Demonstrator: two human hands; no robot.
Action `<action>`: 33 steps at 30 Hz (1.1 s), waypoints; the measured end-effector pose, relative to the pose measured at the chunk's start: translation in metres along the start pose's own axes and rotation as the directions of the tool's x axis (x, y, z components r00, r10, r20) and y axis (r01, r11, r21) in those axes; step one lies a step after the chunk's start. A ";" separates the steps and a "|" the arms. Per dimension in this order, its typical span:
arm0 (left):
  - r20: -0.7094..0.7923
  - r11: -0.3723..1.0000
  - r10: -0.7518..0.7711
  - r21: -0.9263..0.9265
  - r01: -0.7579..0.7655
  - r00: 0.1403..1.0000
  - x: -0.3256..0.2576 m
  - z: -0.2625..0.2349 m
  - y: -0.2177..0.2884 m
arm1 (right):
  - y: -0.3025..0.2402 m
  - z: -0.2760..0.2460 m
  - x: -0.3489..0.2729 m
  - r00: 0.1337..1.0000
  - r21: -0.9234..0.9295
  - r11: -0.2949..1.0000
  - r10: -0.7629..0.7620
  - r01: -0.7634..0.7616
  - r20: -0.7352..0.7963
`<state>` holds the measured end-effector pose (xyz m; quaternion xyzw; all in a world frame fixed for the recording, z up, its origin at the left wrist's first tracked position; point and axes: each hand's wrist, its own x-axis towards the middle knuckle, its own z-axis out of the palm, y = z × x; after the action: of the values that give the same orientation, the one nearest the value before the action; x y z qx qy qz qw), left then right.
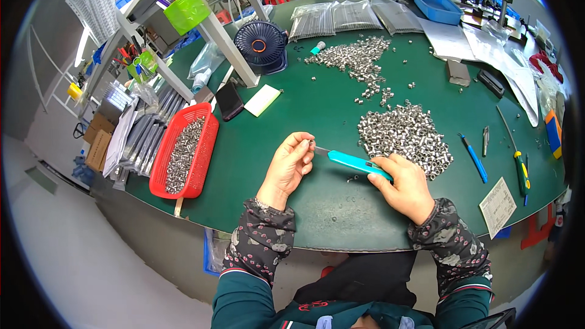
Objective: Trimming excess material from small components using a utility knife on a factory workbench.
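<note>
A turquoise utility knife [355, 162] is being gripped by the right hand [403, 187], whose fingers are being kept closed around the rear of the handle. The blade end is being pointed toward the left hand [290, 164], so the knife is being held between the two hands, just above the green table [286, 219]. A small metal part [311, 142] is being pinched at the fingertips of the left hand, and the blade tip is being held right at that part; whether the two are touching cannot be told.

All else is being placed here relative to the knife. A large heap of small silvery metal pieces [404, 134] is being kept just beyond its handle, close to the right hand's knuckles. A second, looser heap [356, 58] is lying well beyond that one, farther from the person. A few stray dark pieces [353, 178] are lying on the table just under the handle. Well to the left of the knife, past the left hand, a red basket [177, 180] partly filled with similar silvery pieces is sitting at the table's edge. To the right of the knife, past the large heap, a blue pen [473, 158] and a screwdriver with a yellow and green handle [521, 167] are lying. Far beyond the left hand, a small dark fan [261, 44] is standing.
</note>
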<state>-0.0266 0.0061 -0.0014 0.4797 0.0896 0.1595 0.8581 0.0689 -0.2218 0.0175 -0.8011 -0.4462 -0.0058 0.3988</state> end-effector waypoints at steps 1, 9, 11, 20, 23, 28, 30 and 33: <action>0.014 1.000 -0.003 -0.002 0.003 1.000 0.000 0.000 0.000 | 0.000 0.000 0.000 1.000 -0.012 1.000 -0.010 0.010 -0.003; 0.040 0.998 -0.009 0.056 0.007 0.999 -0.001 0.002 -0.003 | 0.004 0.003 -0.001 1.000 -0.020 1.000 0.002 -0.001 0.011; 0.025 0.994 0.007 0.110 -0.010 1.000 -0.001 0.000 -0.003 | 0.004 0.003 -0.001 1.000 -0.042 0.999 -0.022 0.022 0.001; -0.017 0.986 0.000 0.164 0.003 1.000 0.000 0.001 -0.004 | 0.003 0.003 -0.001 0.990 -0.194 0.976 -0.118 0.100 -0.082; -0.023 0.981 -0.002 0.192 0.006 1.000 0.000 0.000 -0.004 | 0.002 0.004 0.000 0.986 -0.219 0.969 -0.137 0.114 -0.091; -0.054 0.978 -0.031 0.204 0.041 0.998 -0.001 0.002 -0.003 | 0.000 0.002 0.001 0.980 -0.250 0.958 -0.171 0.142 -0.099; -0.057 0.976 -0.033 0.212 0.044 0.998 -0.001 0.002 -0.004 | 0.000 0.002 0.001 0.976 -0.259 0.953 -0.187 0.154 -0.109; -0.078 0.974 -0.033 0.222 0.049 0.996 0.000 -0.001 -0.005 | -0.001 0.002 0.001 0.974 -0.274 0.949 -0.196 0.159 -0.111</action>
<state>-0.0258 0.0045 -0.0061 0.5650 0.1484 0.1482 0.7980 0.0684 -0.2194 0.0170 -0.8011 -0.4836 -0.1556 0.3164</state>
